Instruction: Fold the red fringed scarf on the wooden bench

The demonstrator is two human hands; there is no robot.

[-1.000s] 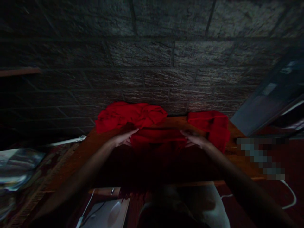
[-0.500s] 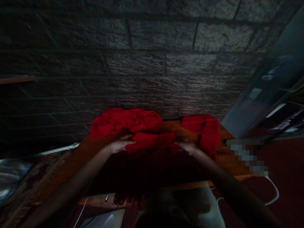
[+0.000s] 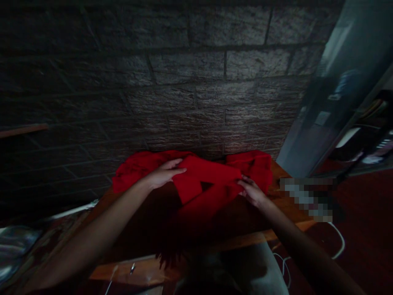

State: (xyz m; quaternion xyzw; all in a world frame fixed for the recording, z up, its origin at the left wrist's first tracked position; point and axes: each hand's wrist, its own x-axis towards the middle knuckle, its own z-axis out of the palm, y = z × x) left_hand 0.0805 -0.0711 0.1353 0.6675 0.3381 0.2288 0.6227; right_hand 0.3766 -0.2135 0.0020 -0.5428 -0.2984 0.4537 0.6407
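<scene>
A red cloth [image 3: 211, 184] is held up over a wooden table [image 3: 153, 270] between my two hands. My left hand [image 3: 162, 174] grips its upper left corner, thumb and fingers closed on the fabric. At the cloth's right edge my right hand [image 3: 253, 192] pinches it. The lower part of the cloth drops into shadow. Behind my left hand lies a crumpled red cloth heap [image 3: 135, 170]. A folded red cloth pile [image 3: 258, 166] sits behind my right hand.
A dark brick wall [image 3: 196, 90] rises right behind the table. A grey panel [image 3: 331, 94] leans at the right. White cables [image 3: 337, 241] lie on the red floor at the right. A small metal object [image 3: 132, 268] rests on the table's near edge.
Both hands have lifted the red cloth off the table and raised it; its left part now folds over toward the middle. The camera view has tilted and shifted right.
</scene>
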